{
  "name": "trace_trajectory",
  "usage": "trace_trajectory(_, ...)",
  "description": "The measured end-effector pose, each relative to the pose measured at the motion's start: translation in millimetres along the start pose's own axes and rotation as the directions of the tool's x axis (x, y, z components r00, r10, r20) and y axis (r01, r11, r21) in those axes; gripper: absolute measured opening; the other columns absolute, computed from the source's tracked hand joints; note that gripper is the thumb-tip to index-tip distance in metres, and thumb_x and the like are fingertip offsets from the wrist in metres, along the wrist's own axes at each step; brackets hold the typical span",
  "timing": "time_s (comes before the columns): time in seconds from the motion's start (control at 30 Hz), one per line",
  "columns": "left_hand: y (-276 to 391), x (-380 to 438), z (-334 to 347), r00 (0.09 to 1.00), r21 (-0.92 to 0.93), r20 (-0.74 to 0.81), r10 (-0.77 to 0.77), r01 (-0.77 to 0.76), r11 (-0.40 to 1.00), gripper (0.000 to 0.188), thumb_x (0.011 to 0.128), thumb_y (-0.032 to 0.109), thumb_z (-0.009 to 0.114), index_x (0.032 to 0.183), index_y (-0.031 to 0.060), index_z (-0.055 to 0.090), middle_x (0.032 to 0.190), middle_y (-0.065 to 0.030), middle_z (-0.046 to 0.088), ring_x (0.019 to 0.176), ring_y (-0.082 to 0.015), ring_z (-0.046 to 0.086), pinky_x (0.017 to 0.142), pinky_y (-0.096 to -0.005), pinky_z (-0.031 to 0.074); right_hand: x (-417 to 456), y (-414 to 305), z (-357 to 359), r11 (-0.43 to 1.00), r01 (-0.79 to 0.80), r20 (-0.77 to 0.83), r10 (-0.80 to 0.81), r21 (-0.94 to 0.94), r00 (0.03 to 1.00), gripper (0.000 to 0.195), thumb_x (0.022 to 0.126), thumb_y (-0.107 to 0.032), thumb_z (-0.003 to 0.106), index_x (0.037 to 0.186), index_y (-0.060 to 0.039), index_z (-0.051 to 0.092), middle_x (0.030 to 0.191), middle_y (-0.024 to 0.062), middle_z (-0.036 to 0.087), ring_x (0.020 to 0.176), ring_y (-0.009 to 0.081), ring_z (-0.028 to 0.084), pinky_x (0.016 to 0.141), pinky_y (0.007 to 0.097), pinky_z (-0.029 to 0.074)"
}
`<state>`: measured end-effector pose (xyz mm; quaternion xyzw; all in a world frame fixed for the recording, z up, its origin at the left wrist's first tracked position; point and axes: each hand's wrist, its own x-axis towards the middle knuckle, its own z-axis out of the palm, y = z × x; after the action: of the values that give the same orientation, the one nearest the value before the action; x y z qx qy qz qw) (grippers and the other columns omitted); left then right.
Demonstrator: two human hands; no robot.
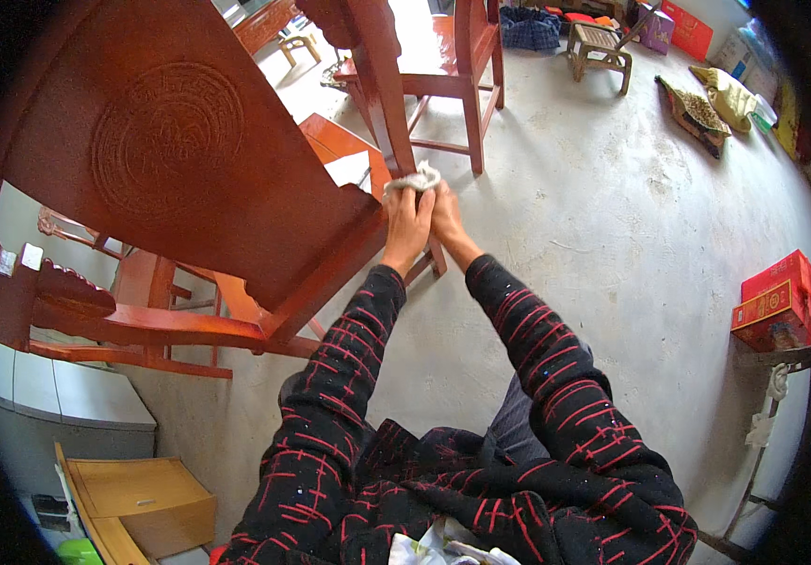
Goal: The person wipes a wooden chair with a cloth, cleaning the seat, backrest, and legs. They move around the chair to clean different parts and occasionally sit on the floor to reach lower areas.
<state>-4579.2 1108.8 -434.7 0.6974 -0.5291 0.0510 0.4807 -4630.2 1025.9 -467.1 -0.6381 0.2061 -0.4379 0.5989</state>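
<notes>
A whitish cloth [416, 179] is bunched at the rear corner of a red-brown wooden armchair, where the backrest post meets the seat. My left hand [407, 220] grips the cloth and the chair's wood from the near side. Against it, on the right, my right hand [446, 212] also closes on the cloth, its fingers partly hidden. The chair's broad back panel [165, 141] bears a carved round medallion and fills the upper left. Sheets of white paper [350, 169] lie on a red wooden surface [321, 134] beyond the chair.
Another red wooden chair [441, 85] stands ahead. A small slatted chair [596, 46] and sacks [727, 95] are at the upper right. A red box [780, 304] rests on a stand at the right. A yellow-brown wooden cabinet [140, 487] is at the lower left.
</notes>
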Motion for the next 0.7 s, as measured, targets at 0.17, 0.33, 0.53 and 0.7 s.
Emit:
trace_trajectory(0.17,50.8,41.3,-50.3,1.0,-0.304,0.024,0.013,-0.006,0.953,0.032,0.097,0.027,0.048,0.116,0.0018,0.054,0.112,-0.0186,0.053,0.106,-0.0351,0.051,0.091,-0.0427,0.04,29.9,-108.9,-10.1,0.969,0.209,-0.011,-0.212,-0.128,0.977,0.041,0.087,-0.007,0.056,0.128,-0.0035,0.05,0.113,0.0192,0.062,0.103,0.0304,0.062,0.087,0.0364,0.048)
trace_trajectory(0.33,55.7,28.9,-77.6,0.997,-0.209,0.059,-0.047,0.058,0.976,0.038,0.099,0.027,0.047,0.123,-0.0014,0.053,0.117,-0.016,0.053,0.105,-0.0268,0.053,0.093,-0.0349,0.042,16.7,-55.0,18.3,0.942,0.23,-0.231,-0.287,-0.245,0.93,0.044,0.086,-0.002,0.05,0.129,0.0038,0.044,0.129,0.0248,0.047,0.121,0.0403,0.045,0.104,0.0409,0.036)
trace_trajectory(0.53,8.8,-71.1,-79.4,0.896,-0.249,0.198,-0.397,0.438,0.864,0.053,0.103,0.04,0.032,0.135,-0.0004,0.046,0.138,-0.0133,0.047,0.129,-0.0237,0.041,0.109,-0.0351,0.028,-98.0,-1.1,111.0,0.999,-0.033,-0.329,0.023,-0.024,0.944,0.034,0.09,-0.013,0.05,0.118,0.0058,0.049,0.114,0.0263,0.054,0.103,0.0418,0.053,0.086,0.0459,0.043)
trace_trajectory(0.7,16.5,-130.9,-92.4,0.813,-0.363,0.142,-0.565,0.574,0.734,0.058,0.102,0.046,0.025,0.138,0.0051,0.043,0.143,-0.0131,0.04,0.132,-0.0266,0.037,0.11,-0.0371,0.028,-153.6,-5.8,112.9,0.679,-0.618,0.198,0.594,0.397,0.78,0.024,0.088,-0.011,0.054,0.108,0.0001,0.062,0.094,0.007,0.066,0.085,0.0154,0.058,0.075,0.0332,0.048)
